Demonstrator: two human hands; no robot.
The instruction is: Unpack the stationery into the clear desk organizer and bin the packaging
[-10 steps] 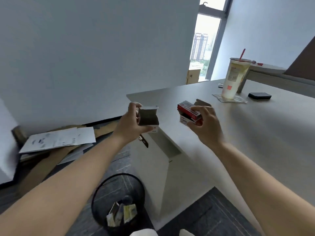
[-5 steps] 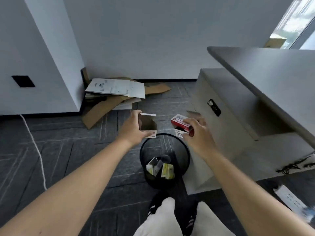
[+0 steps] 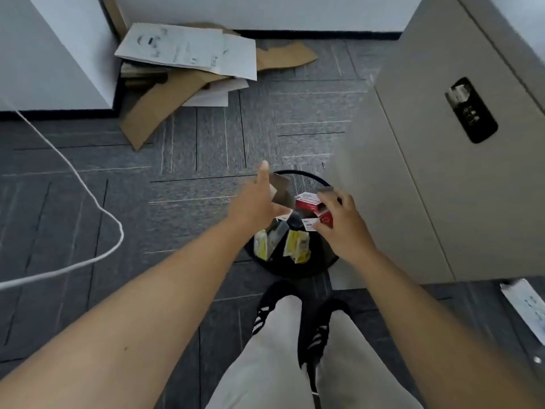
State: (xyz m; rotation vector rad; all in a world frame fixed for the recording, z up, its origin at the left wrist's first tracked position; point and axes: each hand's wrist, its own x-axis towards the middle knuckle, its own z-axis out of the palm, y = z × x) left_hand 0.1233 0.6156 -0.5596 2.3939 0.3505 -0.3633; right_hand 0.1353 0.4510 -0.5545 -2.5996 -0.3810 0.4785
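Observation:
I am looking down at a black mesh waste bin point(image 3: 295, 269) on the floor, with yellow packaging point(image 3: 297, 245) inside. My left hand point(image 3: 254, 201) is over its left rim, forefinger and thumb spread straight. An empty brown cardboard box point(image 3: 279, 191) sits just off that palm, above the bin. I cannot tell whether it still touches the fingers. My right hand point(image 3: 342, 225) is over the bin's right side and grips small red and white boxes point(image 3: 312, 208). The clear desk organizer is out of view.
A grey cabinet point(image 3: 442, 178) with a dark lock panel stands right beside the bin. Flattened cardboard and papers point(image 3: 182, 69) lie by the far wall. A white cable point(image 3: 88, 184) loops over the carpet at left. My shoes point(image 3: 265, 308) are just behind the bin.
My view dropped from the desk to the floor and bin. Both hands came down over the bin. My left hand's fingers spread away from the brown box; my right hand kept the red boxes.

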